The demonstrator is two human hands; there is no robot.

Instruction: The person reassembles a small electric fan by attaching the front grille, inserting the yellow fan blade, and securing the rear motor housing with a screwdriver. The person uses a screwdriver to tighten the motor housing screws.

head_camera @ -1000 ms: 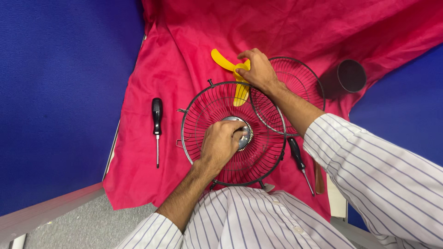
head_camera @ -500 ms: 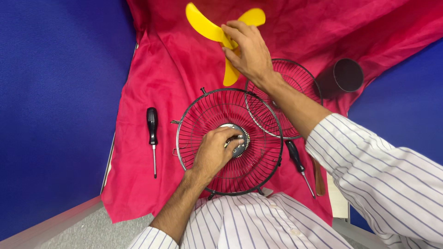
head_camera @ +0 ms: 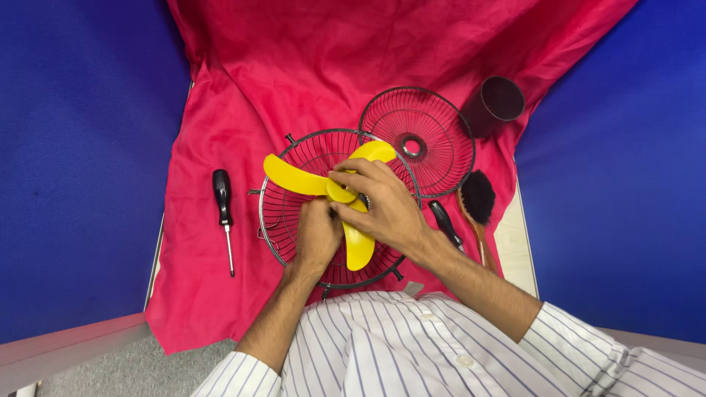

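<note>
Your right hand (head_camera: 382,206) pinches the yellow fan blade (head_camera: 346,195) | left hand (head_camera: 318,235) at 7 o'clock grips the wire guard (head_camera: 283,220) | hub dead centre

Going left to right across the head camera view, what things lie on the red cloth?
Black-handled screwdriver → wire fan guard with the yellow fan blade held over it by the left hand and right hand → second wire guard → brush → dark cup.

A makeshift repair bench — red cloth (head_camera: 243,95), screwdriver (head_camera: 223,202), blue partitions (head_camera: 81,147).
</note>
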